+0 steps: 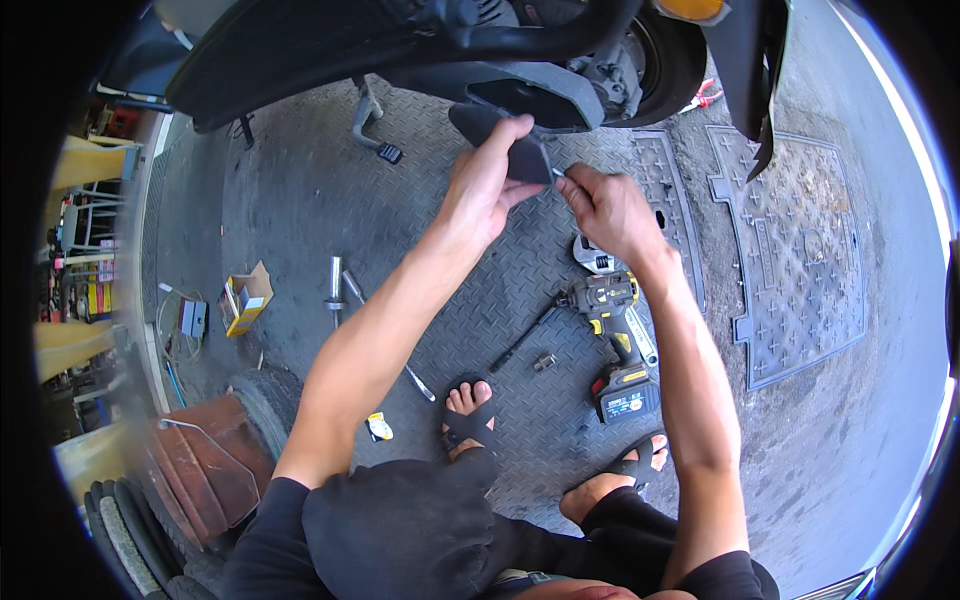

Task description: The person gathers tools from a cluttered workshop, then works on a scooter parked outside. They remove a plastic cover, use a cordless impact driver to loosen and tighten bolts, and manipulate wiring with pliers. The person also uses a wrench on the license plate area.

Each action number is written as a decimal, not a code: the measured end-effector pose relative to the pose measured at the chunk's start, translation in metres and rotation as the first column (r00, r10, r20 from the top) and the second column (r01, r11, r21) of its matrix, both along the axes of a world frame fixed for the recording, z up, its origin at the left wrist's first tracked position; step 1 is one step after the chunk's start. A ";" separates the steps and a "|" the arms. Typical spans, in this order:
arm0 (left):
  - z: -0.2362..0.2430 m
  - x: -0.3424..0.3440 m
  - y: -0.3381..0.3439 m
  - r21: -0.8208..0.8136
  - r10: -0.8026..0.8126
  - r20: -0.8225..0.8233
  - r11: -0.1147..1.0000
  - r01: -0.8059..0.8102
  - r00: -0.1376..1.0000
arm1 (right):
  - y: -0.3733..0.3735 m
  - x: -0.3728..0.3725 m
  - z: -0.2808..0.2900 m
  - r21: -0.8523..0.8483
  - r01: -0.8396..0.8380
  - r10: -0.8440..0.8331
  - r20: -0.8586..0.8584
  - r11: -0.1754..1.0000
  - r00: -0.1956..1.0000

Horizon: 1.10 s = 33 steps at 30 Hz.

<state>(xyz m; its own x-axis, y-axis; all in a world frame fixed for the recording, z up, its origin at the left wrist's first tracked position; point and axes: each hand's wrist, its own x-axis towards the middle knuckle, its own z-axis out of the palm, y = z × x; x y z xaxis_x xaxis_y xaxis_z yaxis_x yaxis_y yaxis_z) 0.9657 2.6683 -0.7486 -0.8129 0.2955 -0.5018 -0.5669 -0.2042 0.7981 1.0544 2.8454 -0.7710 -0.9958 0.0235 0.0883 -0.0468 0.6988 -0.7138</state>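
My left hand (487,185) is closed on a dark grey plastic cover (528,160), thumb on its upper face and fingers underneath. The cover is tilted, just below a dark recess (520,97) in the scooter's black lower bodywork (420,80). At the cover's right edge, my right hand (608,208) pinches a thin, light metal piece (558,172). Most of that piece is hidden by my fingers, so its kind does not show. Close under my right forearm are an adjustable wrench (597,256) and a cordless impact driver (615,310) with a long socket bit.
Ribbed dark matting covers the ground. A metal socket handle (336,285), a small socket (544,361) and an opened yellow box (245,300) lie about. A rusty bucket (205,465) stands lower left. To the right is a metal hatch (795,250); red pliers (706,95) lie near the wheel.
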 end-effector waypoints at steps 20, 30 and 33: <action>-0.147 0.004 -0.249 -0.942 -0.493 -0.296 0.011 -0.335 0.818 | -0.003 0.089 -0.040 0.435 -0.094 -0.265 0.690 0.896 0.674; -0.161 0.183 -0.097 -0.894 -0.822 -0.244 0.397 0.209 0.515 | 0.024 0.195 -0.133 -0.256 0.367 -0.061 0.743 0.894 0.667; -0.172 0.191 -0.078 -0.955 -0.884 -0.178 0.260 0.140 0.431 | 0.012 0.194 -0.133 -0.204 0.399 -0.127 0.739 0.894 0.661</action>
<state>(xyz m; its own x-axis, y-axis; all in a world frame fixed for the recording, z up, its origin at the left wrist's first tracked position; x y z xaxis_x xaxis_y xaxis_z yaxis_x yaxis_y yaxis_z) 1.1562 2.5904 -0.9202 -0.7565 0.6017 -0.2562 0.4381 0.7572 0.4845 1.2488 2.8578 -0.9040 -0.7052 0.1849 -0.6844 0.7013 0.3237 -0.6351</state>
